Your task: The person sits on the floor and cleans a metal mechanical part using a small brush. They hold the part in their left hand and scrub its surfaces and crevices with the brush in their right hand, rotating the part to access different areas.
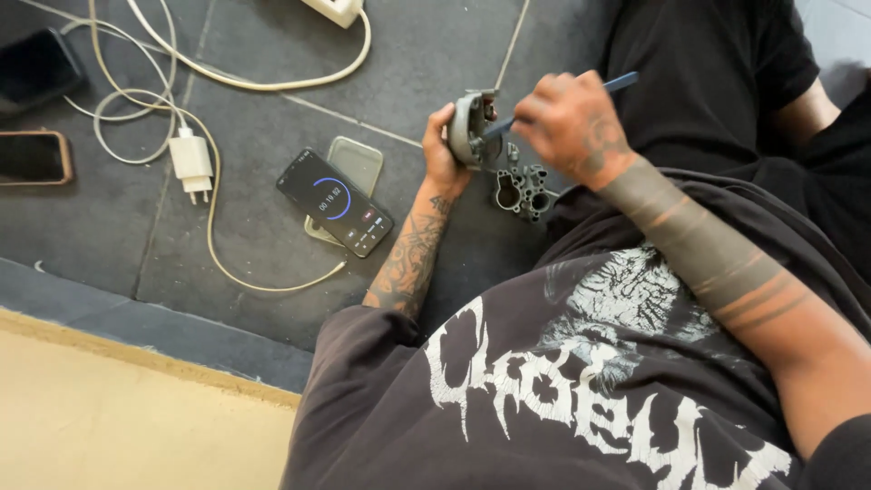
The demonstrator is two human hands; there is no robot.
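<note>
- Left hand, tattooed forearm, fingers wrapped tight round a grey cast-metal round part, held upright above the floor, open face turned toward the other hand.
- Right hand, banded tattoo on forearm, closed on a slim dark-blue-handled tool; handle end sticks out up-right past the knuckles, tip end runs down-left & meets the round part's face. Can't tell what kind of tip it has.
- Just below both hands: second grey metal casting w/ several round bores, lying on the dark grey tiled floor, right beside the person's black printed shirt. Apart from the held part, not touching it.
- Left of the left forearm: black smartphone w/ lit screen showing a blue ring, lying tilted on the floor, overlapping a clear rounded-rectangle case or lid under it.
- Further left: white charger plug w/ cream cable looping across the tiles; white power strip corner at top edge.
- Far left edge: two more phones, one dark, one w/ brown rim, both screens off.
- Bottom left: tan floor strip bordering the tiles.
</note>
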